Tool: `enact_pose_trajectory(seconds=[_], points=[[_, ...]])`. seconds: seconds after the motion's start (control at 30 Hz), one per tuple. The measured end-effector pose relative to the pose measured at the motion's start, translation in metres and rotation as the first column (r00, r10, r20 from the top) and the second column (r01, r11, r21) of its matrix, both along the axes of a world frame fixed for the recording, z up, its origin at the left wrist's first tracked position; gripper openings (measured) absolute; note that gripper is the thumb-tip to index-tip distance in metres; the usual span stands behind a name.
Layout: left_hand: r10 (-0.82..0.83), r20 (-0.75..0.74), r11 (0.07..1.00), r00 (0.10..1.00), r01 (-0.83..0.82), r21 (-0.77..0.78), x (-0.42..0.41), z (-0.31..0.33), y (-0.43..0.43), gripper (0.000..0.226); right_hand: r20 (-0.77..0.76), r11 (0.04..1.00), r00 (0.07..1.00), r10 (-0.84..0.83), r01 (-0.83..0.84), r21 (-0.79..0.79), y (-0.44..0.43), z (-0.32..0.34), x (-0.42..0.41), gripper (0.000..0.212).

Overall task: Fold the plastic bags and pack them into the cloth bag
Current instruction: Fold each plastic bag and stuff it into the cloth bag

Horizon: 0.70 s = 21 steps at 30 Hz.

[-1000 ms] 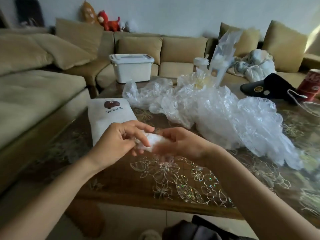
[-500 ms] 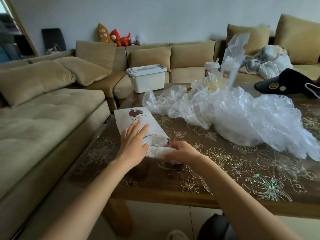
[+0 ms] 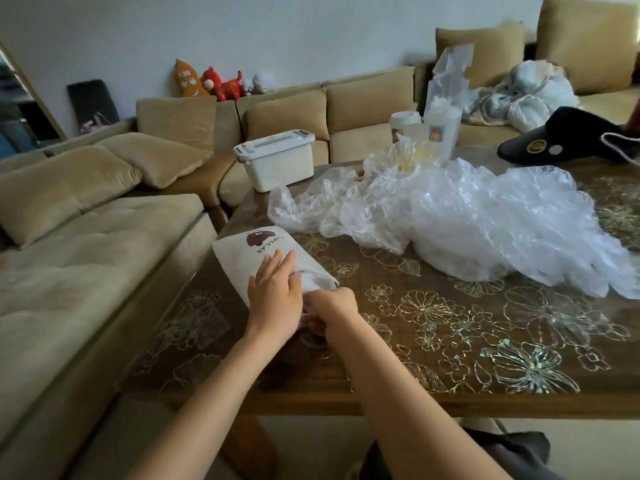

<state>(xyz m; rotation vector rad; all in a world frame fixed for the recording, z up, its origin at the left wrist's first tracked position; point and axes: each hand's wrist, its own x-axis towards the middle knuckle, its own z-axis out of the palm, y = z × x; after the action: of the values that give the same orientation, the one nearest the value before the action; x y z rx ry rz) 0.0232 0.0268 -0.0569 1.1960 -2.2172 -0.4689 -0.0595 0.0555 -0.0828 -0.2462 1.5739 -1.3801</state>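
A white cloth bag (image 3: 250, 257) with a brown logo lies flat at the table's near left, its mouth toward me. My left hand (image 3: 275, 299) rests on top of it, fingers straight, pressing it down near the mouth. My right hand (image 3: 331, 307) grips a small folded plastic bag (image 3: 307, 308) right at that mouth; most of the folded bag is hidden under my fingers. A big loose heap of crumpled clear plastic bags (image 3: 467, 223) sprawls across the middle and right of the table.
The wooden table (image 3: 450, 341) has a clear flower-patterned cover. Behind the heap stand two lidded cups (image 3: 405, 124) and a black cap (image 3: 561, 140). A white lidded box (image 3: 277, 164) sits on the beige sofa (image 3: 86, 254), which wraps the left and far sides.
Both hands moved from in front of me to the cloth bag. My left hand let go of the folded bag and laid itself on the cloth bag; my right carried the folded bag to its mouth.
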Motion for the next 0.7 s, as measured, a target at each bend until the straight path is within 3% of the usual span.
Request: enact_pose_trajectory(seconds=[0.1,0.23,0.3,0.37,0.47,0.53,0.6,0.7], points=[[0.014,0.127,0.999,0.992,-0.009,-0.037,-0.003,-0.002,0.011,0.045,0.202,0.986,0.967,-0.158,0.165,-0.021,-0.003,-0.001,-0.003,0.024],[0.044,0.329,0.990,0.943,0.004,-0.143,0.001,-0.010,0.020,0.051,0.162,0.976,0.964,-0.213,0.219,-0.021,-0.011,-0.005,-0.008,0.025],[0.022,0.382,0.985,0.924,0.046,-0.168,0.006,-0.015,0.020,0.058,0.172,0.994,0.979,-0.107,0.108,0.006,-0.009,0.003,-0.010,0.025],[-0.046,0.392,0.987,0.919,0.102,-0.123,0.009,-0.022,0.018,0.063,0.176,0.997,0.981,0.076,-0.072,-0.027,-0.001,0.011,-0.021,0.011],[-0.094,0.464,0.985,0.881,0.149,-0.083,0.013,-0.035,0.011,0.057,0.101,0.970,0.965,0.242,-0.236,-0.066,0.016,0.021,-0.041,0.011],[-0.074,0.513,0.981,0.855,0.156,-0.118,0.015,-0.043,0.007,0.077,-0.010,0.955,0.955,0.295,-0.295,-0.037,0.022,0.024,-0.053,0.007],[-0.072,0.496,0.980,0.866,0.152,-0.124,0.014,-0.045,0.006,0.084,-0.146,0.958,0.947,0.285,-0.286,0.013,0.026,0.027,-0.067,0.017],[-0.082,0.475,0.980,0.876,0.157,-0.120,0.012,-0.046,0.000,0.052,-0.283,0.975,0.933,0.220,-0.213,0.054,0.040,0.031,-0.088,0.024]])
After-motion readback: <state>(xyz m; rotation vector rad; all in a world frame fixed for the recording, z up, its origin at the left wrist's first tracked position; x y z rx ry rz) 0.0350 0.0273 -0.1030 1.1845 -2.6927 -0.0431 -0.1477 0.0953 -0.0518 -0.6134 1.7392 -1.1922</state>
